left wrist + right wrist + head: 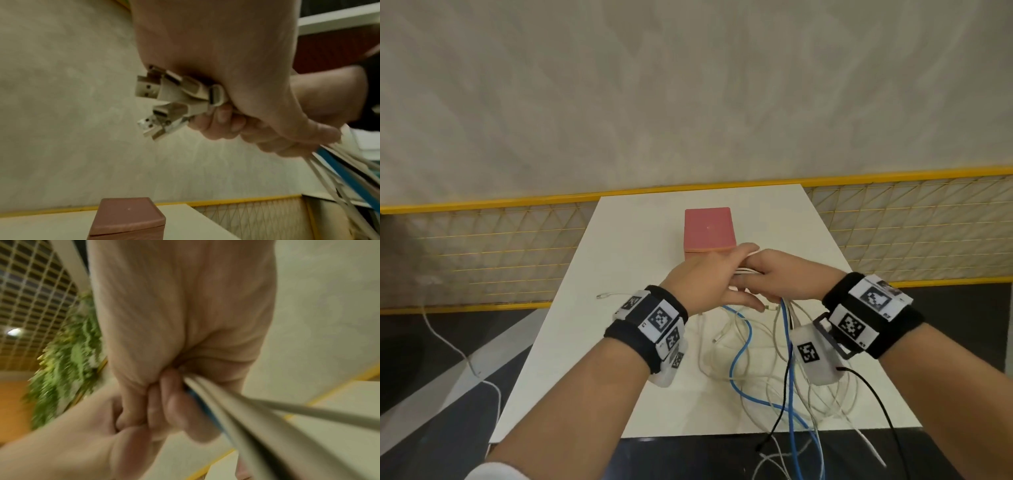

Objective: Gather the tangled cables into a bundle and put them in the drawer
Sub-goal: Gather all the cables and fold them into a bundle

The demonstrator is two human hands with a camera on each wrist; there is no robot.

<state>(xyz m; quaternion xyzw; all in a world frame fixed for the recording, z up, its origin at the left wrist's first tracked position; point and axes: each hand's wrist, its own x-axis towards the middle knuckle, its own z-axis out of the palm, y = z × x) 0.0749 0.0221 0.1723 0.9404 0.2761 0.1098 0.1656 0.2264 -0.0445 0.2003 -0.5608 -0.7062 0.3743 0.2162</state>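
Your left hand point(709, 277) and right hand point(784, 277) meet above the table point(571, 342), both sets of fingers curled round the cables point(763, 370). Loose loops trail from your fists across the table and off its near edge. Cables look light, limp, springy; likely to slip, so grip near the plug ends point(164, 100) and coil the slack. Only the left wrist view shows those plugs fanned out beyond your fist. The pink drawer box point(709, 229) sits just behind your hands, apparently closed.
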